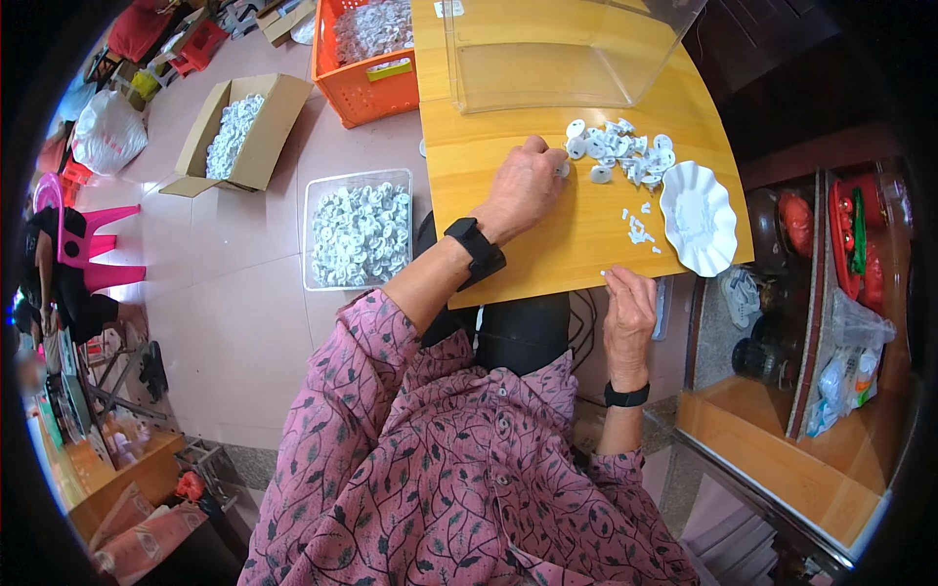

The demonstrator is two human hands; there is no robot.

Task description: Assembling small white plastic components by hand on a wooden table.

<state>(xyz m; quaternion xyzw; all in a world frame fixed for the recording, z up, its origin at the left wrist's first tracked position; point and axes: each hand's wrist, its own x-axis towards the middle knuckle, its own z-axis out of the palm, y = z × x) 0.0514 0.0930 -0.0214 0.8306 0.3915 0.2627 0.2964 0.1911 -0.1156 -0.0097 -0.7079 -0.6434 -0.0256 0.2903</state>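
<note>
Your left hand (pixel 526 192) is over the middle of the yellow worktop (pixel 508 262). Its grip is narrow, with a white round piece (pixel 562 170) pinched at the fingertips. This piece is just beside the near left side of the heap of white round pieces (pixel 625 151).

Your right hand (pixel 630 313) is at the front edge, with the wrist out past the wood. Its grip is narrow too, with a tiny white bit (pixel 604 273) at the tips, right by that edge.

A few small white pegs (pixel 639 232) lie between the heap and your right hand. The wavy white dish (pixel 723 200) sits beside them, near the right edge. A see-through box (pixel 537 88) stands at the far end, with a strip of wood between it and the heap.

You have room on the wood between your left hand and the pegs, and more down to the front edge. Your left arm crosses the left front corner. Past the left edge, a see-through tub (pixel 309 234) sits on the floor (pixel 259 264).
</note>
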